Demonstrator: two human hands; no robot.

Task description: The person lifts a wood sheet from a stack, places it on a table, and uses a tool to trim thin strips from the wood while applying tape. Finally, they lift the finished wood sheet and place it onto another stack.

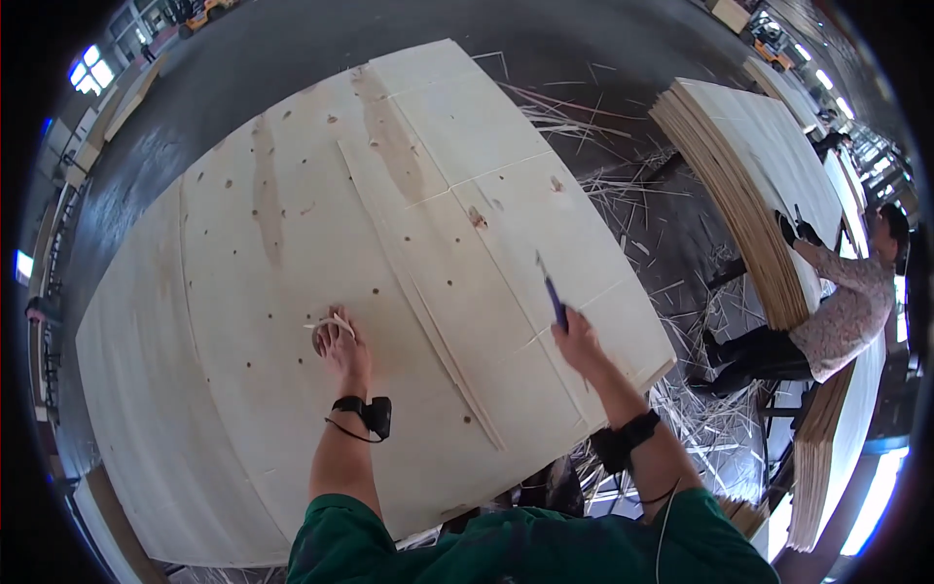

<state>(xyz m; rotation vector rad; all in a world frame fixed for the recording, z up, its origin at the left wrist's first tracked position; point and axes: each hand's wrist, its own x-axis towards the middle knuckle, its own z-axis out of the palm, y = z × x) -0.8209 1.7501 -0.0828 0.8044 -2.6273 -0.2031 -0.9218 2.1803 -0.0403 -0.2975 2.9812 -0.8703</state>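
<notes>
A large pale wood veneer sheet (321, 419) with dark knots and brown streaks spreads in front of me. My left hand (341, 343) rests on it, fingers curled over a small round roll (317, 340) that looks like tape; a pale end sticks out at its top. The palm hides most of the roll. In my right hand (579, 343) is a blue-handled knife (556, 300), its thin blade angled up and away over the veneer. Between the hands, long narrow veneer strips (443, 346) lie along the sheet.
Wood scraps (715, 428) litter the floor right of the sheet. Beyond them stands a tall veneer stack (735, 185), where another person (846, 302) leans in with gloved hands. Another stack (827, 448) is at the lower right. Forklifts (202, 15) are far off.
</notes>
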